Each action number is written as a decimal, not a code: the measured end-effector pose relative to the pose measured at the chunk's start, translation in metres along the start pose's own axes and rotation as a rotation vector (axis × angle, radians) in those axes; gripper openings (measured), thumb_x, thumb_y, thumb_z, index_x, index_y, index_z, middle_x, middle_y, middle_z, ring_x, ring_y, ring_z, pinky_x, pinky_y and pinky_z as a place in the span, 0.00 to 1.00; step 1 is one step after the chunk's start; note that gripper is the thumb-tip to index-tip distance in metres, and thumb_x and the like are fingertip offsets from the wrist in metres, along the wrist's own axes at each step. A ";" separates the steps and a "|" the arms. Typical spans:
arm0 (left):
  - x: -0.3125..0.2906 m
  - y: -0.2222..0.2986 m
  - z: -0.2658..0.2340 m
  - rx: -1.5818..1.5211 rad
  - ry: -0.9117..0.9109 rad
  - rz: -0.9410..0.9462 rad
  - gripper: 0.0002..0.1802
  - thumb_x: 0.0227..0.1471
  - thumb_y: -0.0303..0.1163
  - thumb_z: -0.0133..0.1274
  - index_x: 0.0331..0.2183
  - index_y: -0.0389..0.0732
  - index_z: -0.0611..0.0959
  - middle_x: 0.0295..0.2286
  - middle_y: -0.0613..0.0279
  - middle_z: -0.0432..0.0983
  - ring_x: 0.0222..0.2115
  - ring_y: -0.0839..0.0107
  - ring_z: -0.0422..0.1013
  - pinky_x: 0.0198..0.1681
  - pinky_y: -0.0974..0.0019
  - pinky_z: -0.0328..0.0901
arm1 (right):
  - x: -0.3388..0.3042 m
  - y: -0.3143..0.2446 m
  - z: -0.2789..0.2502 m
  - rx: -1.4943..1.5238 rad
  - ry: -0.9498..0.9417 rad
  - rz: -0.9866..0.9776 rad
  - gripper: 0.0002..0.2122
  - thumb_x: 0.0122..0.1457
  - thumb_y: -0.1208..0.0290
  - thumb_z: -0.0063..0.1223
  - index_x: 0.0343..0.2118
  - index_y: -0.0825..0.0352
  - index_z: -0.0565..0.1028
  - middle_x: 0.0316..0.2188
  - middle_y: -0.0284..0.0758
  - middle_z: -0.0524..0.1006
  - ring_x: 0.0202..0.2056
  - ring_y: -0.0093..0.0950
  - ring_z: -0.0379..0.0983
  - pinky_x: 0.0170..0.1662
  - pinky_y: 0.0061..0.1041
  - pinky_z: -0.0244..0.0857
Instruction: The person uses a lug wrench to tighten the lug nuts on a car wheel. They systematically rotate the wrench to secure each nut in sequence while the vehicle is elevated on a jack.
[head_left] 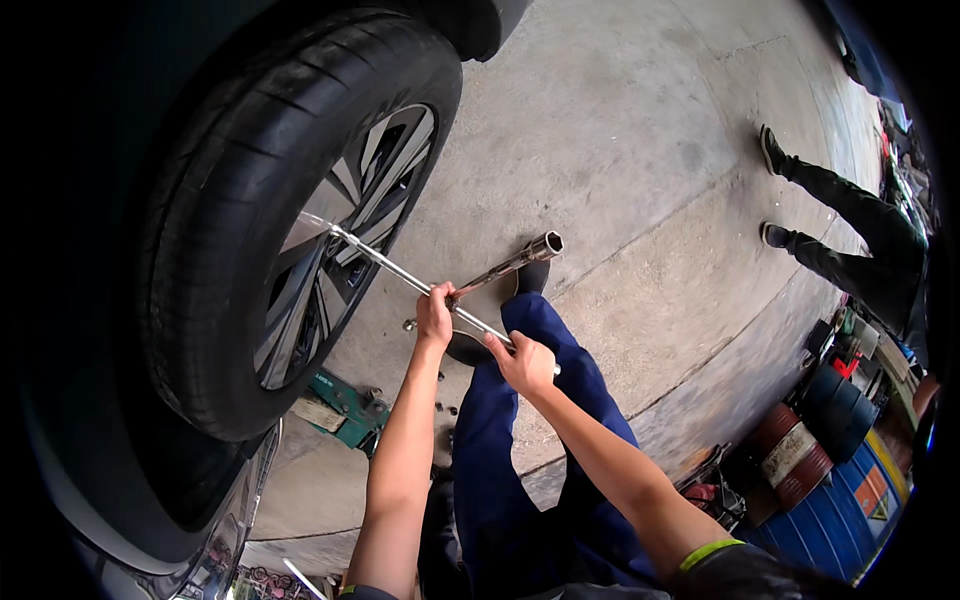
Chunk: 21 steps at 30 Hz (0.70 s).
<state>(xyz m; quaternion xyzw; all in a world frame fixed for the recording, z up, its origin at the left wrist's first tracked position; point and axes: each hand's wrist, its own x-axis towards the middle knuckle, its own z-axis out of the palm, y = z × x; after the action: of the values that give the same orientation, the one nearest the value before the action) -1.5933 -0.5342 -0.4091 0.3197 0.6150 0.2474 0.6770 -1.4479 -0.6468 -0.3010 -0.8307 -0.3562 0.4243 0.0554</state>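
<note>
A four-way lug wrench (390, 265) reaches from my hands to the spoked rim (400, 165) of a car wheel on the left. One end of it sits at the middle of the rim; the exact fit there is too small to tell. My left hand (435, 318) is closed round the wrench close to its crossing. Nearer to me, my right hand (523, 362) grips the end part of the same bar. A large open socket (548, 244) on a cross arm points up and to the right. The black tyre (225, 190) stands under the wheel arch.
A green jack (355, 412) lies on the floor below the tyre, with several small dark pieces beside it. Another person's legs (855, 205) are at the far right. A red drum (795, 458) and a blue drum (830, 520) stand at lower right.
</note>
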 end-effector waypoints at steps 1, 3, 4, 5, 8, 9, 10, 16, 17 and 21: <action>0.006 0.003 0.006 -0.041 -0.001 -0.019 0.21 0.60 0.42 0.44 0.24 0.34 0.76 0.23 0.63 0.71 0.27 0.71 0.64 0.34 0.64 0.60 | 0.007 0.002 -0.005 0.031 0.015 0.010 0.32 0.60 0.36 0.51 0.20 0.68 0.75 0.17 0.45 0.77 0.23 0.47 0.78 0.28 0.42 0.69; 0.018 0.006 0.016 -0.120 -0.012 -0.074 0.21 0.61 0.42 0.44 0.23 0.37 0.75 0.23 0.67 0.70 0.27 0.72 0.63 0.34 0.65 0.60 | 0.025 0.004 -0.023 -0.033 -0.017 -0.008 0.34 0.60 0.34 0.49 0.20 0.68 0.76 0.17 0.45 0.78 0.23 0.46 0.78 0.28 0.41 0.70; 0.019 0.005 0.016 -0.142 -0.008 -0.102 0.20 0.61 0.43 0.44 0.23 0.38 0.74 0.24 0.67 0.69 0.27 0.73 0.63 0.33 0.66 0.60 | 0.032 -0.002 -0.036 -0.066 -0.037 -0.014 0.34 0.59 0.33 0.49 0.20 0.68 0.76 0.17 0.44 0.78 0.24 0.45 0.79 0.28 0.41 0.70; 0.015 0.004 0.013 -0.163 -0.003 -0.130 0.20 0.62 0.43 0.44 0.23 0.39 0.74 0.24 0.68 0.68 0.27 0.74 0.63 0.33 0.68 0.59 | 0.030 -0.008 -0.044 -0.097 -0.109 0.017 0.35 0.59 0.31 0.48 0.21 0.68 0.78 0.18 0.45 0.78 0.24 0.45 0.79 0.28 0.40 0.71; 0.002 0.005 0.021 -0.118 0.048 -0.212 0.23 0.63 0.46 0.40 0.24 0.41 0.76 0.23 0.69 0.70 0.25 0.76 0.64 0.30 0.69 0.59 | 0.028 -0.006 -0.066 -0.041 -0.308 0.062 0.39 0.57 0.28 0.46 0.22 0.71 0.82 0.19 0.49 0.79 0.25 0.47 0.80 0.31 0.40 0.73; 0.003 0.008 0.022 -0.080 0.053 -0.238 0.25 0.64 0.48 0.39 0.25 0.42 0.78 0.22 0.69 0.72 0.24 0.76 0.64 0.29 0.70 0.58 | 0.031 0.002 -0.063 -0.008 -0.353 0.035 0.40 0.56 0.27 0.46 0.21 0.71 0.82 0.18 0.49 0.78 0.25 0.47 0.80 0.32 0.41 0.73; 0.004 0.007 0.011 -0.034 0.071 -0.275 0.26 0.64 0.50 0.37 0.25 0.43 0.80 0.22 0.68 0.73 0.22 0.77 0.64 0.27 0.70 0.58 | 0.035 -0.002 -0.058 -0.006 -0.412 0.034 0.40 0.56 0.27 0.46 0.21 0.70 0.82 0.18 0.49 0.78 0.25 0.47 0.79 0.31 0.41 0.73; 0.012 0.033 0.020 0.039 -0.123 -0.272 0.32 0.65 0.56 0.33 0.20 0.44 0.74 0.17 0.71 0.66 0.20 0.77 0.58 0.27 0.69 0.52 | 0.035 0.007 -0.044 -0.012 -0.028 -0.072 0.34 0.55 0.33 0.55 0.16 0.67 0.79 0.12 0.43 0.74 0.18 0.43 0.76 0.23 0.38 0.69; 0.009 0.031 0.016 0.067 -0.111 -0.277 0.33 0.65 0.57 0.33 0.19 0.44 0.74 0.17 0.71 0.67 0.20 0.78 0.58 0.27 0.69 0.51 | 0.035 0.006 -0.037 -0.001 0.001 -0.068 0.33 0.55 0.34 0.57 0.14 0.66 0.77 0.10 0.41 0.72 0.15 0.41 0.74 0.21 0.37 0.66; 0.013 0.036 0.003 0.142 -0.193 -0.181 0.34 0.67 0.58 0.39 0.22 0.40 0.74 0.20 0.69 0.69 0.26 0.76 0.63 0.32 0.67 0.58 | 0.033 0.001 -0.024 -0.048 0.076 -0.110 0.34 0.52 0.32 0.58 0.15 0.67 0.79 0.10 0.42 0.72 0.15 0.42 0.74 0.21 0.38 0.67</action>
<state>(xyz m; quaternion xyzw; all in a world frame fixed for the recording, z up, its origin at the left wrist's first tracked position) -1.5864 -0.5008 -0.3911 0.3322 0.5892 0.1093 0.7284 -1.4169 -0.6220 -0.3082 -0.8264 -0.4090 0.3802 0.0722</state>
